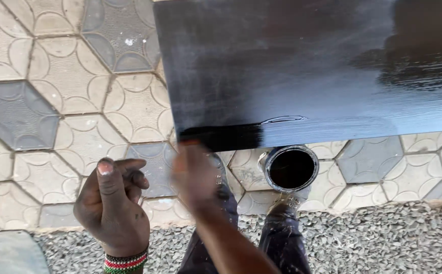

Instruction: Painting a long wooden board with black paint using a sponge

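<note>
A large board [302, 66] coated in wet black paint fills the upper right, raised above the paving. My right hand [195, 175] is blurred with motion at the board's near left edge. It is closed on a paintbrush [189, 143], of which only a reddish end shows, beside a glossy fresh stripe [221, 136]. My left hand [112, 203] hovers to the left with its fingers curled in and nothing in it; a beaded bracelet [125, 263] circles its wrist. An open can of black paint [291, 169] stands on the ground just under the board's near edge.
Hexagonal paving stones [53, 101] with a petal pattern cover the ground. A strip of grey gravel [383, 238] runs along the bottom. My dark trousers and a shoe [282, 208] are below the can. A grey slab corner [8, 253] lies at bottom left.
</note>
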